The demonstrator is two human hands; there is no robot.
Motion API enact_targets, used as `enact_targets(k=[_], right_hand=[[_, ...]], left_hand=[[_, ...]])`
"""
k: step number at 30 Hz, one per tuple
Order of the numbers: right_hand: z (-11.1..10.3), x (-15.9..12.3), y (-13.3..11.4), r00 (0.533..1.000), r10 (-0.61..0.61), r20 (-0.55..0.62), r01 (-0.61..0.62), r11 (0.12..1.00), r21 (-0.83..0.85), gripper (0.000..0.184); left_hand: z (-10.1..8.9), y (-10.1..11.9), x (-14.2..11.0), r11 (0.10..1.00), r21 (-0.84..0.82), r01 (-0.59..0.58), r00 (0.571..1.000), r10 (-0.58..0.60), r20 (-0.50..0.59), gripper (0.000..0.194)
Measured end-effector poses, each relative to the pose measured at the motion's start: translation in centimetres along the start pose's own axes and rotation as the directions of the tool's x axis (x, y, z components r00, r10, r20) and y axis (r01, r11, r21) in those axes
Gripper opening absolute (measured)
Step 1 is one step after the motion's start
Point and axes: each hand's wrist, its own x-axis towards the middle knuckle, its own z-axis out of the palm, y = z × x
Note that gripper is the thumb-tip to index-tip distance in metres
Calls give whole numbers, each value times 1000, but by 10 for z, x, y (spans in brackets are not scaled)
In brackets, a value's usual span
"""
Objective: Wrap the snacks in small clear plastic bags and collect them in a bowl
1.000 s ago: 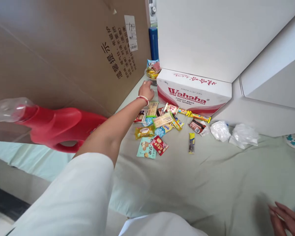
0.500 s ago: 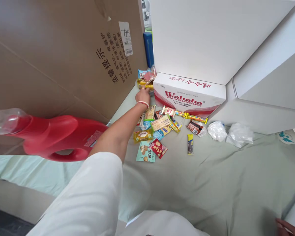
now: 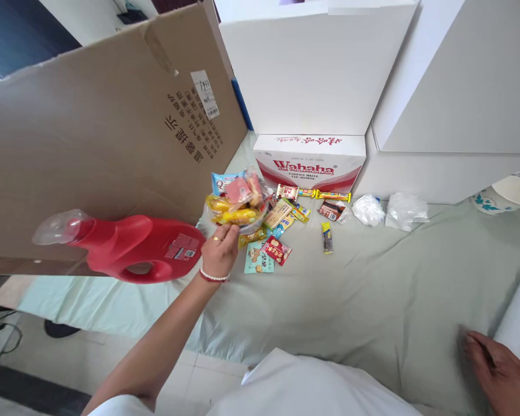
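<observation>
My left hand [image 3: 220, 249] is closed on the rim of a clear bowl of snacks [image 3: 238, 203], heaped with yellow, pink and blue packets, and holds it in the air above the pale green cloth [image 3: 372, 289]. Just beyond the bowl lies a scatter of snack packets [image 3: 286, 222] in front of a red and white Wahaha box [image 3: 309, 164]. My right hand [image 3: 496, 367] rests at the lower right on the cloth, fingers spread flat, holding nothing.
A red detergent jug [image 3: 130, 245] lies on its side to the left. A large brown cardboard box [image 3: 104, 133] leans behind it. White boxes [image 3: 455, 98] stand at the back and right. Two crumpled clear bags [image 3: 387, 209] and a patterned bowl [image 3: 509, 193] sit at right.
My left hand reached to the far corner beside the Wahaha box, took hold of the snack bowl and drew it back toward me, lifted. My right hand came further into view.
</observation>
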Motion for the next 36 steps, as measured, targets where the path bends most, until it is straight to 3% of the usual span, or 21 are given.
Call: enact_targets(k=[2,4,5,6,7,9,11,14,17,19,21,23,25,27,29,31,32,33,34,35,36], right_hand=[[0,2,-9,999,-31,9,30,995,94,21],[0,4,-17,998,-56,3,55,987,152,18],[0,4,-19,998,-69,8,67,985,160,20],[-1,4,-20,996,-83,21,79,984,158,24],[-2,3,-20,995,-98,36,92,985,147,28],[-5,0,-17,991,-122,59,113,985,128,35],[-9,-5,-11,990,-129,57,121,985,120,39],[-13,-12,-3,993,-109,43,103,986,128,40],[-13,-14,-6,998,-34,59,23,983,183,40],[-13,-12,-19,994,48,94,-74,952,296,40],[-14,-11,-41,984,101,149,-164,842,514,41],[-18,-14,-69,966,31,258,-222,616,755,53],[-22,-23,-95,922,-149,357,-283,370,885,69],[-24,-36,-115,865,-268,424,-356,267,895,63],[-25,-46,-126,850,-262,457,-385,282,879,38],[-29,-45,-127,890,-189,415,-337,342,877,27],[-33,-39,-124,922,-144,358,-279,393,876,27],[-39,-29,-119,954,-96,283,-208,469,859,28],[-45,-15,-113,979,-51,200,-136,570,810,30],[-51,4,-106,994,-19,111,-68,686,724,32],[-57,25,-97,1000,-5,21,-9,796,605,34]], left_hand=[[-5,32,-6,985,-171,-18,999,9,-51,21],[3,69,-3,922,-378,87,992,-113,-47,15],[12,87,2,842,-514,165,980,-197,-9,12],[23,103,9,699,-671,248,953,-301,39,9],[37,118,16,469,-813,344,898,-417,140,8],[65,140,29,-146,-861,487,678,-558,478,13],[88,153,37,-344,-773,533,589,-505,631,21],[103,161,40,-445,-671,594,545,-391,741,28],[97,169,32,-514,-580,632,521,-272,809,29],[89,182,18,-546,-510,664,510,-168,844,20],[83,202,-3,-569,-404,716,500,14,866,9],[82,223,-30,-562,-303,770,482,201,853,23],[85,242,-58,-532,-252,808,445,272,853,27],[87,251,-81,-458,-292,839,440,258,860,29],[84,248,-93,-273,-438,857,498,219,839,33],[74,229,-93,58,-649,758,634,163,756,36],[68,213,-87,261,-729,632,738,84,670,35],[62,192,-78,447,-751,486,839,1,544,33],[58,166,-65,599,-713,364,913,-77,401,31],[55,138,-49,716,-632,296,955,-196,225,32],[55,107,-32,801,-524,291,947,-320,37,33]])
